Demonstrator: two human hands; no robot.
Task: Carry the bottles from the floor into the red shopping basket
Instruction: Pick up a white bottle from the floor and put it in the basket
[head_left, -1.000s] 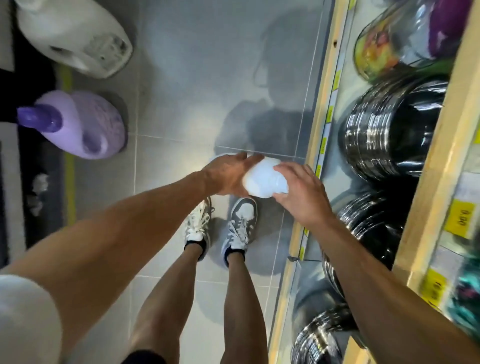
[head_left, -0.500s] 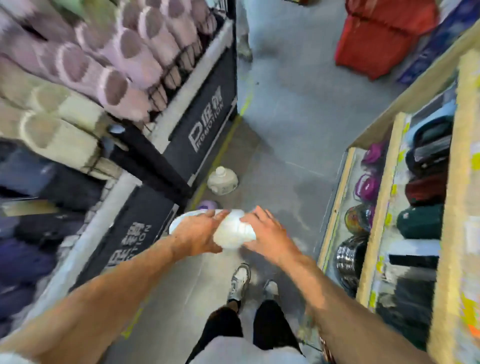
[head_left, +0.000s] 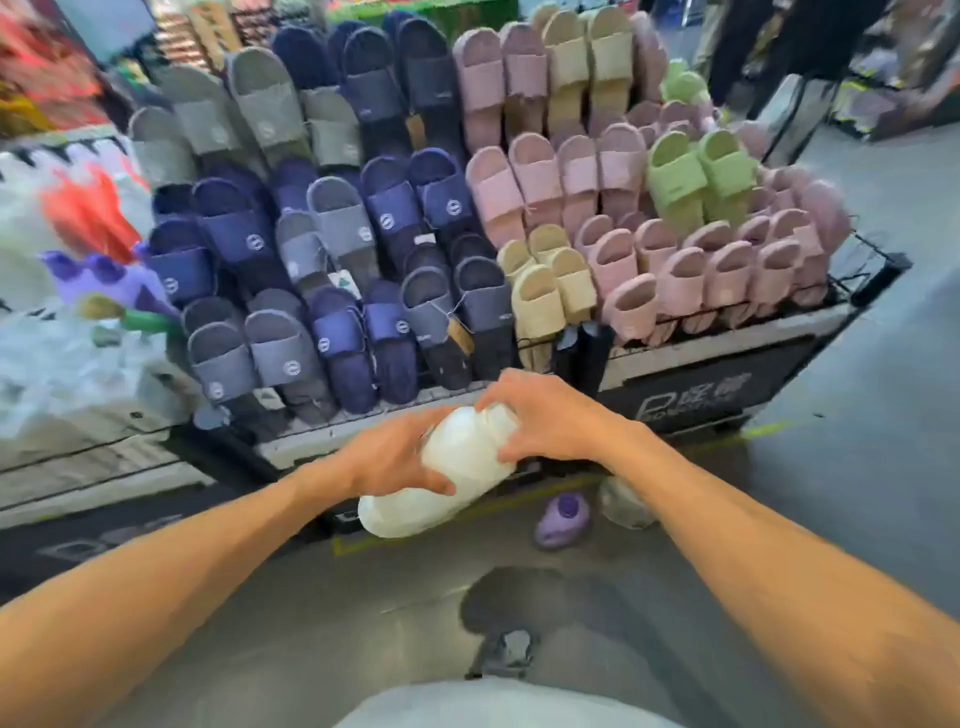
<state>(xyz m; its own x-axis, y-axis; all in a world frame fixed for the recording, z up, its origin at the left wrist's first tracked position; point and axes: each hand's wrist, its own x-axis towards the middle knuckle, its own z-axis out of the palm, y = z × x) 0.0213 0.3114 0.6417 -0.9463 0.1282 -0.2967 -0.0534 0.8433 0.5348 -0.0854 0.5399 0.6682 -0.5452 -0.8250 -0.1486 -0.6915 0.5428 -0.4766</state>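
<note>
Head view
Step now: carrying the white bottle (head_left: 447, 478) toward the red shopping basket; basket not in sight here.
Where the bottle is: up in the air, between both hands, in front of the slipper rack (head_left: 467, 218), lying on its side and tipped down to the left.
Left hand (head_left: 400, 457): curled round the lower side of the bottle, thumb on the near side, fingers wrapped behind; tight hold.
Right hand (head_left: 540, 421): bent over the top end of the bottle, fingers spread and pressing down on it; tight hold too.
Arms: both stretched forward, elbows a little bent, wrists close together.
Still on the floor: a purple bottle (head_left: 563, 519) and a pale bottle (head_left: 623, 501) just beside it, near the bottom of the rack, partly hidden behind the right arm.
How to do it well: keep both hands on, one under and one over, so nothing slips. Hold it close and level. Turn slowly to find the basket first. Lower the bottle in gently, no dropping.
Watch out: picture blurry, so cap hard to see; cannot tell if shut tight. Best kept with the top end up.
Left to do, likely: two more bottles after this one.
</note>
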